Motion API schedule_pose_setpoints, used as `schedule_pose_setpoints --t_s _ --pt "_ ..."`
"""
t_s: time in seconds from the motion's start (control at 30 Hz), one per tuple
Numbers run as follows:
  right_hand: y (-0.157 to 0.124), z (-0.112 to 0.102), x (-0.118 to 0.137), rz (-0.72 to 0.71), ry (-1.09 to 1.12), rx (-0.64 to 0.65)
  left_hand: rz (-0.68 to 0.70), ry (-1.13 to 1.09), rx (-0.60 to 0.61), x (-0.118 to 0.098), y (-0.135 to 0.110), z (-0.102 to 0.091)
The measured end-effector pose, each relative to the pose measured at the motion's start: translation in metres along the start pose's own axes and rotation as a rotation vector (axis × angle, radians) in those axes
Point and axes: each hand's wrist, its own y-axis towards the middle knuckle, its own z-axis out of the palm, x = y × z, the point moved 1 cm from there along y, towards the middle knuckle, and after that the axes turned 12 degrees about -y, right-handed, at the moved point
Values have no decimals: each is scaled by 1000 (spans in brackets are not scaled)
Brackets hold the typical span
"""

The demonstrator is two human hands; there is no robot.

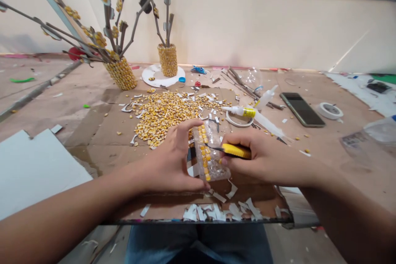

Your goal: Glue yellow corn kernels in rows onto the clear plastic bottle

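My left hand (173,161) grips the left side of a clear plastic bottle (212,161) lying on a cardboard sheet (102,132); a row of yellow corn kernels is stuck along the bottle. My right hand (260,159) is closed on a yellow-handled tool (236,151) whose dark tip points left onto the kernels on the bottle. A heap of loose corn kernels (163,111) lies just beyond my hands. A white glue tube (239,111) with a yellow label lies to the right of the heap.
Two corn-covered vases with stick branches stand at the back: one (122,74) at left, one (168,60) on a white plate. A phone (301,109), tape roll (330,110), clear globe (252,77) and plastic bag (368,136) lie right. White board (31,169) lies left. Paper scraps (222,212) line the near edge.
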Motion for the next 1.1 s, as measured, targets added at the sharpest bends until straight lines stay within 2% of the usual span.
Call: schedule_pose_setpoints --t_s 0.1,0.23,0.47,0.7,0.9,1.1 --pt "1 -1 -1 55 69 24 -4 -47 -37 2 -1 5" --pt "2 -3 2 49 142 35 37 -3 -64 2 0 5" --pt "-2 2 8 48 99 -15 134 60 -79 -12 3 2" --pt "-1 3 7 31 103 -47 111 43 -61 -21 3 -1" --pt "0 7 6 73 119 -16 94 -3 -104 -16 2 2" --pt "3 7 7 124 166 -36 106 49 -128 -18 3 4"
